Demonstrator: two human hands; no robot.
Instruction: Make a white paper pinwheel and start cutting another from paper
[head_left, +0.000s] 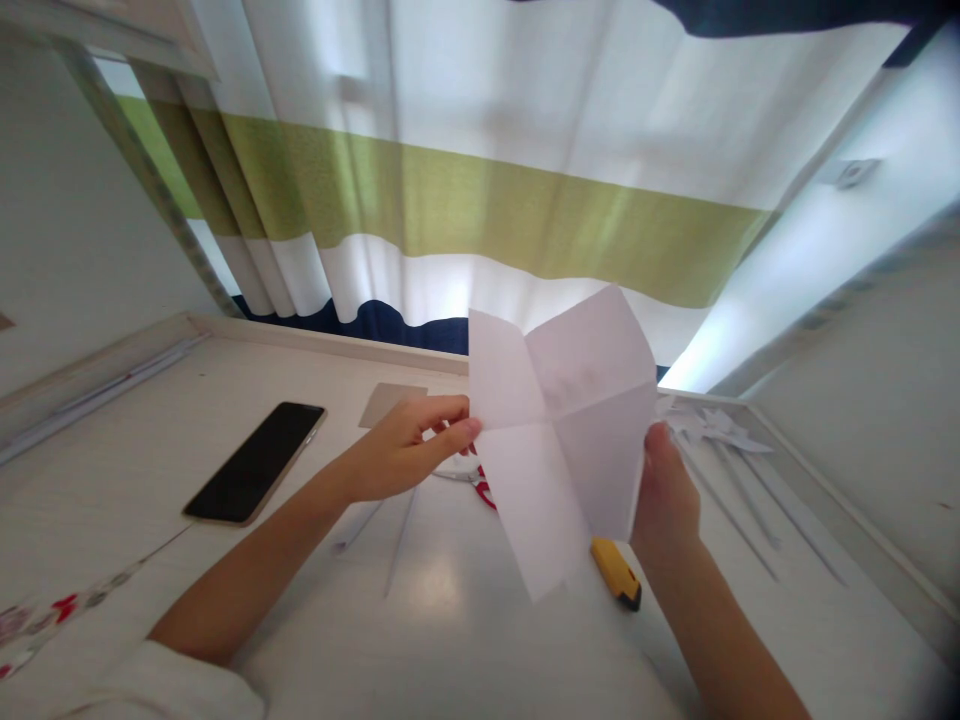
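Observation:
A creased sheet of white paper is held up above the white desk, with fold lines crossing near its middle. My left hand pinches its left edge between thumb and fingers. At the opposite edge, my right hand grips the sheet, its fingers hidden behind the paper. Partly covered by the sheet, red-handled scissors lie on the desk. A yellow and black utility knife rests below the paper, close to my right hand.
A smartphone with a beaded strap lies at left. Behind my left hand is a flat grey piece. Thin white sticks lie nearer. Folded paper pieces on stems lie at right. A striped curtain hangs behind the desk.

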